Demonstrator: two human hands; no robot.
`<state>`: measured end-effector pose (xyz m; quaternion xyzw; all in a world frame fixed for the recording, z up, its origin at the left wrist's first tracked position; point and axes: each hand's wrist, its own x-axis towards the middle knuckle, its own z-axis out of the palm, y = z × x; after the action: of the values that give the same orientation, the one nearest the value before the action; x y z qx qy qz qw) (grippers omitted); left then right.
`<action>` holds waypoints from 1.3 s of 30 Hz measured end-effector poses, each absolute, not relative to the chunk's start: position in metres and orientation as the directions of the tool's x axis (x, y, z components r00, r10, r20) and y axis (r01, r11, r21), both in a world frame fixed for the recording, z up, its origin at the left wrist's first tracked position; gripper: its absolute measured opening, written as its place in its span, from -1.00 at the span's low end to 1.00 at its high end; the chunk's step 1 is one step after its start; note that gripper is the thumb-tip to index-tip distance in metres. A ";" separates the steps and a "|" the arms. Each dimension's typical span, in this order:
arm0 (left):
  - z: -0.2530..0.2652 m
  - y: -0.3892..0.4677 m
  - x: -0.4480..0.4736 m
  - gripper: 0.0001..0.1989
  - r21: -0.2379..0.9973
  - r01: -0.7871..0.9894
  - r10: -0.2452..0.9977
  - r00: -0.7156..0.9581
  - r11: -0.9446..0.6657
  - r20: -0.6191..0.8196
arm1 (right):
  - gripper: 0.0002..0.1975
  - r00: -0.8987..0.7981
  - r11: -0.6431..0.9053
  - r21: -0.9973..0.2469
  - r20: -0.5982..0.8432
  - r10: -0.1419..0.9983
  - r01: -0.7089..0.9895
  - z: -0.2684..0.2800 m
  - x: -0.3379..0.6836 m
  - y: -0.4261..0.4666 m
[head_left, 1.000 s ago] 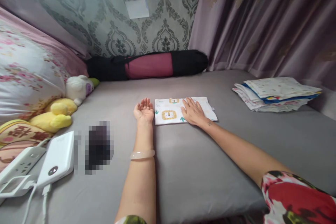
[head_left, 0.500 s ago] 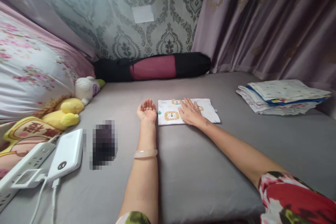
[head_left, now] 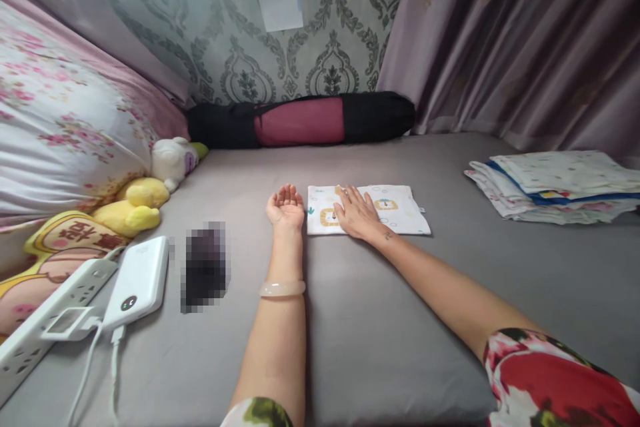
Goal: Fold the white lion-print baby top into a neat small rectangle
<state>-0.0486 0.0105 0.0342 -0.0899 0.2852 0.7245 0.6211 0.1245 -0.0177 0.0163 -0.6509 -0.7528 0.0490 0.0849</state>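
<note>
A white folded cloth (head_left: 400, 217) printed with orange lion faces lies flat on the grey sheet (head_left: 380, 320). My right hand (head_left: 357, 211) rests palm down on its middle, fingers spread, and covers part of the print. Just left of the cloth, my left hand (head_left: 287, 205) lies palm up with its fingers slightly curled and nothing in them. A pale bangle (head_left: 283, 289) circles my left wrist.
To the right sits a stack of folded cloths (head_left: 565, 180). A black and maroon roll bag (head_left: 300, 121) lies along the wall. On the left are plush toys (head_left: 137, 203), a white power bank (head_left: 137, 280), a power strip (head_left: 55, 313) and a blurred dark object (head_left: 205, 267).
The whole view has shifted slightly. My right hand has slid a little left across the cloth, uncovering more of the right lion face. My left hand stays beside the cloth.
</note>
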 end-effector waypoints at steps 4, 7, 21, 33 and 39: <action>0.035 0.009 -0.049 -0.77 0.305 -0.950 0.850 -0.212 -0.064 -0.482 | -0.39 -0.138 0.144 -0.183 0.050 0.989 0.972 0.018 0.125 -0.018; 0.035 0.009 -0.049 -0.76 0.326 -0.943 0.849 -0.223 -0.064 -0.479 | -0.38 -0.142 0.145 -0.203 0.029 0.989 0.968 0.022 0.124 -0.018; 0.032 0.010 -0.052 -0.81 0.267 -0.959 0.860 -0.212 -0.092 -0.465 | -0.36 -0.204 0.218 -0.225 0.087 0.975 0.950 0.015 0.085 -0.012; 0.030 0.009 -0.056 -0.80 0.301 -0.945 0.881 -0.248 -0.129 -0.402 | -0.38 -0.196 0.206 -0.221 0.069 0.978 0.953 0.023 0.076 -0.011; 0.035 0.008 -0.063 -0.79 0.260 -0.944 0.871 -0.296 -0.204 -0.393 | -0.37 -0.265 0.276 -0.280 0.078 0.961 0.919 0.032 0.044 -0.009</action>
<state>-0.0631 0.0084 0.0345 -0.0799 0.2294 0.7716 0.5878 0.0441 -0.0090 0.0316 -0.5949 -0.7902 0.0896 0.1165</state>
